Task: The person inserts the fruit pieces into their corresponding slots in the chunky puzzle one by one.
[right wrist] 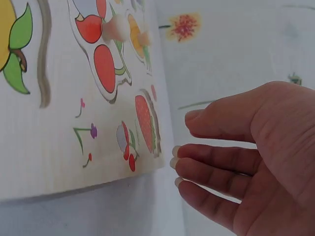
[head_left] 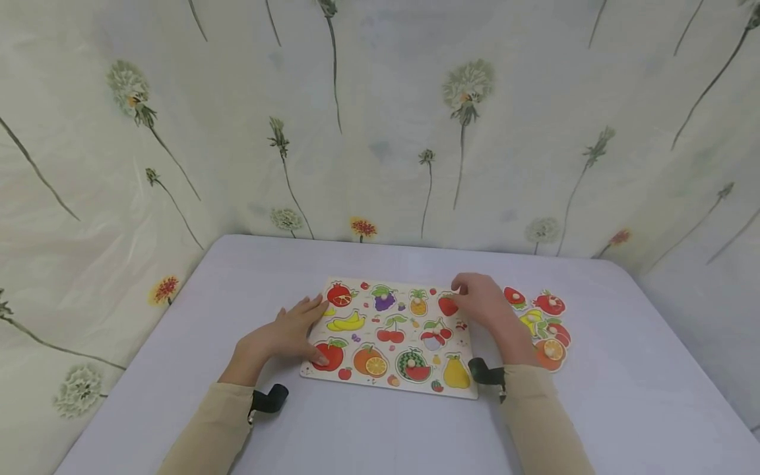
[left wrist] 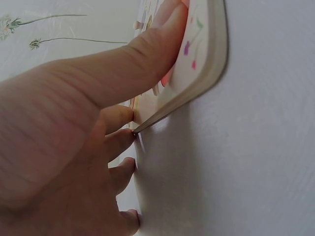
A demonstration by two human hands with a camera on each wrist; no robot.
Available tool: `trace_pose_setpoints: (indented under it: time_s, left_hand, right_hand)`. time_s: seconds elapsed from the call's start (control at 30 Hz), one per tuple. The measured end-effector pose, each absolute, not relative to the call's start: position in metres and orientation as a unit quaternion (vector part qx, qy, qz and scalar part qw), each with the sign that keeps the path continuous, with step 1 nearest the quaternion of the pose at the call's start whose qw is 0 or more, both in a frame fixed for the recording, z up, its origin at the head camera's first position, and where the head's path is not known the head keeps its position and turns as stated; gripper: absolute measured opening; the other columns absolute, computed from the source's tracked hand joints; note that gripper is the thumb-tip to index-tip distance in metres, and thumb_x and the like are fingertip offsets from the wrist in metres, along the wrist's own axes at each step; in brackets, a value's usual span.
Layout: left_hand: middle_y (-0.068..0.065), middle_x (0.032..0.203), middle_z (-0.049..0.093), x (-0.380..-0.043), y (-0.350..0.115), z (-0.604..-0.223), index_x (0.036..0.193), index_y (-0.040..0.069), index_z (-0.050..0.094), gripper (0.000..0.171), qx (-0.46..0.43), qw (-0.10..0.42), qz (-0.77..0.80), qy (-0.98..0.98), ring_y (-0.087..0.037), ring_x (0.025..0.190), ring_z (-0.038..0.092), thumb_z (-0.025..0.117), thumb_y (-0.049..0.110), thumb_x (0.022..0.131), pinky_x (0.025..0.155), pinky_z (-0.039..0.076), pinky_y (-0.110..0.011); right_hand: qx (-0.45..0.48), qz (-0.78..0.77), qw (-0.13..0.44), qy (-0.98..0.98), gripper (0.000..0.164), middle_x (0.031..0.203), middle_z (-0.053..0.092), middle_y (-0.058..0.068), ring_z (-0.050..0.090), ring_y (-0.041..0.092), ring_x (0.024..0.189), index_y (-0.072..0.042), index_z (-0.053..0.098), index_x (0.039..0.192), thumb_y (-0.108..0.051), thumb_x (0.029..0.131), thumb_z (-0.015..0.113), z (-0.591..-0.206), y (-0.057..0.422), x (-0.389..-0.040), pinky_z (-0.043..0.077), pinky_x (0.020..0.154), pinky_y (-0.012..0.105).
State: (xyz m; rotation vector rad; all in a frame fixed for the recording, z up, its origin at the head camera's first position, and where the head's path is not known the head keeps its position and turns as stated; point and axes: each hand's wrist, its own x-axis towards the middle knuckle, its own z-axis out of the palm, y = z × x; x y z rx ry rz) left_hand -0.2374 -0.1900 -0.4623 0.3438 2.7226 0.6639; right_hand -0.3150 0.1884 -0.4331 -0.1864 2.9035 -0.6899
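Note:
A white wooden fruit puzzle board (head_left: 410, 386) lies flat on the table. My left hand (head_left: 291, 333) rests at its left edge with fingers spread, the thumb over the red apple picture (head_left: 332, 355). In the left wrist view that thumb (left wrist: 133, 66) lies on the board's face and the fingertips are along its side. My right hand (head_left: 479, 300) is at the upper right corner, by the strawberry picture (head_left: 447, 305). The right wrist view shows its thumb and fingers loosely bent, apart, holding nothing, just beside the recessed strawberry outline (right wrist: 146, 123). A watermelon piece (head_left: 413, 365) with a knob sits in the board.
Right of the board lies a cluster of loose knobbed pieces: a strawberry (head_left: 514, 298), a pomegranate (head_left: 549, 303), a yellow fruit (head_left: 532, 322), a red fruit (head_left: 559, 333) and an orange (head_left: 549, 354). A white cloth (head_left: 368, 435) covers the table. A flowered curtain (head_left: 380, 165) hangs behind.

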Motion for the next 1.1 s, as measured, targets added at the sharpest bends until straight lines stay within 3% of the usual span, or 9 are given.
trace_pose_setpoints:
  time_s: [0.4, 0.7, 0.93, 1.1]
  left_hand:
    - [-0.005, 0.168, 0.017, -0.236, -0.19, -0.459, 0.158, 0.016, 0.026, 0.108, 0.122, 0.16, 0.231, 0.952, -0.032, 0.157, 0.007, 0.085, 0.043, 0.072, 0.122, 0.007, -0.066]
    - [-0.005, 0.168, 0.017, -0.236, -0.19, -0.46, 0.158, 0.016, 0.026, 0.108, 0.121, 0.161, 0.237, 0.951, -0.032, 0.157, 0.007, 0.085, 0.042, 0.071, 0.122, 0.007, -0.066]
    - [-0.006, 0.168, 0.017, -0.235, -0.19, -0.459, 0.158, 0.016, 0.027, 0.108, 0.116, 0.165, 0.239, 0.95, -0.033, 0.156, 0.007, 0.085, 0.041, 0.072, 0.122, 0.007, -0.066]
    - [-0.006, 0.168, 0.016, -0.234, -0.189, -0.456, 0.158, 0.016, 0.026, 0.107, 0.116, 0.167, 0.24, 0.949, -0.033, 0.157, 0.007, 0.085, 0.041, 0.072, 0.122, 0.007, -0.066]
  right_hand:
    - [-0.019, -0.226, 0.077, 0.971, 0.032, 0.118, 0.061, 0.018, 0.053, 0.032, 0.104, -0.009, 0.062, 0.124, -0.022, 0.095, 0.06, -0.43, 0.224, -0.31, 0.053, 0.084, 0.044]
    - [-0.001, -0.232, 0.112, 0.966, 0.035, 0.124, 0.059, 0.02, 0.053, 0.035, 0.108, -0.008, 0.061, 0.125, -0.022, 0.094, 0.062, -0.431, 0.236, -0.309, 0.054, 0.091, 0.049]
    - [0.009, -0.237, 0.114, 0.965, 0.033, 0.123, 0.058, 0.022, 0.051, 0.036, 0.107, -0.006, 0.061, 0.125, -0.022, 0.096, 0.057, -0.431, 0.254, -0.308, 0.053, 0.084, 0.045]
    - [0.01, -0.234, 0.117, 0.965, 0.034, 0.124, 0.059, 0.022, 0.051, 0.035, 0.107, -0.005, 0.06, 0.125, -0.024, 0.097, 0.055, -0.428, 0.267, -0.306, 0.051, 0.085, 0.046]
